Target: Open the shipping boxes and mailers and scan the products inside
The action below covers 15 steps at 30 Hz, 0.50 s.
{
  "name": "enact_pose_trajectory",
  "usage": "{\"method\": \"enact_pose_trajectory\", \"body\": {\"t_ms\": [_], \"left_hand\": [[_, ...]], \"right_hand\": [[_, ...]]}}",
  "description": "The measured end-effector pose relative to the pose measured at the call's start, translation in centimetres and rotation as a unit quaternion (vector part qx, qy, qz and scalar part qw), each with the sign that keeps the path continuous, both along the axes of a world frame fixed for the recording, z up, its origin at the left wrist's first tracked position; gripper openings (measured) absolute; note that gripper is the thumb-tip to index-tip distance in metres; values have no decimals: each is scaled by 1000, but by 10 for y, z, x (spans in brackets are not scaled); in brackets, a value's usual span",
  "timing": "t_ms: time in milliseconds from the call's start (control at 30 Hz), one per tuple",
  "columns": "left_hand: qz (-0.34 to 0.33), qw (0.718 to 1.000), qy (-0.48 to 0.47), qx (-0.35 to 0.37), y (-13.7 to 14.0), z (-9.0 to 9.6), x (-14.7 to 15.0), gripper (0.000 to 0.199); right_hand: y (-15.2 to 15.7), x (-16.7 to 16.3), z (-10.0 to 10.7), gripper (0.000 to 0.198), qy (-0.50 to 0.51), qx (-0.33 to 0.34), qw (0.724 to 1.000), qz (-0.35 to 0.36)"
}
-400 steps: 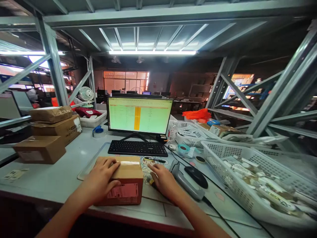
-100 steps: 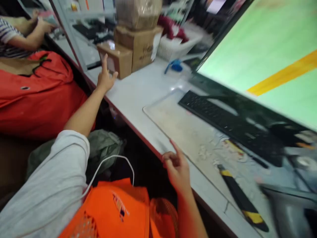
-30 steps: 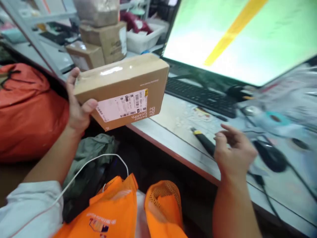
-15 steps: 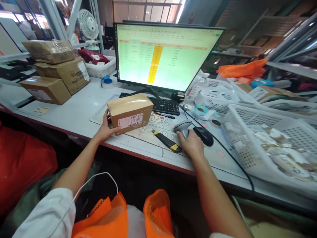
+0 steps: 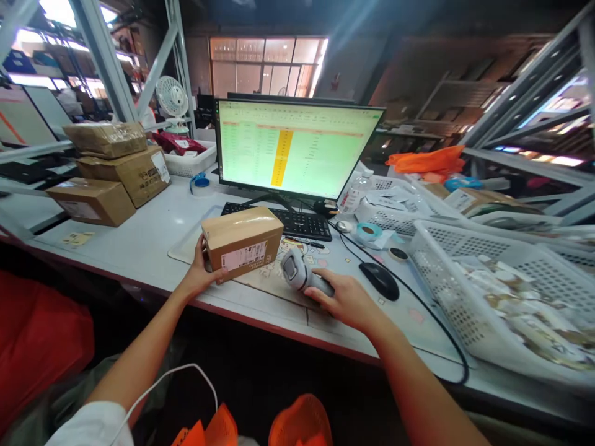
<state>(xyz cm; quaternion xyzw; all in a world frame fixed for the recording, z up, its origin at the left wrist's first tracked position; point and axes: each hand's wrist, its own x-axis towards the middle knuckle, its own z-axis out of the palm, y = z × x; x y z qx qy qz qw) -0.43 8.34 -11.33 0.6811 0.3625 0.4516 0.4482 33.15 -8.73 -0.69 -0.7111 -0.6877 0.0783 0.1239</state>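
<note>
Right of the scanner (image 5: 294, 271), a perforated basket (image 5: 439, 285) holds pale items (image 5: 525, 310); left fingers (image 5: 214, 275) clasp a carton (image 5: 244, 244), right fingers (image 5: 328, 276) the scanner.

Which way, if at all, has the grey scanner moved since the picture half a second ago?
Yes, to the left. Judged against the black mouse, the grey scanner in the right hand is now farther off and nearer the cardboard box.

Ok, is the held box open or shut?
Shut on top: the box in the left hand shows a glossy taped face, no raised flap. Underside hidden.
</note>
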Motion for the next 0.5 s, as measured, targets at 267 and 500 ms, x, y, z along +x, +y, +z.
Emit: {"method": "enact_pose_trajectory", "body": {"t_ms": [267, 500], "left_hand": [[6, 1000, 13, 6, 5, -7, 5, 132], [204, 949, 34, 237, -23, 17, -29, 66]], "right_hand": [[17, 70, -52, 60, -103, -30, 959, -261], [42, 71, -11, 53, -82, 83, 954, -277]]}}
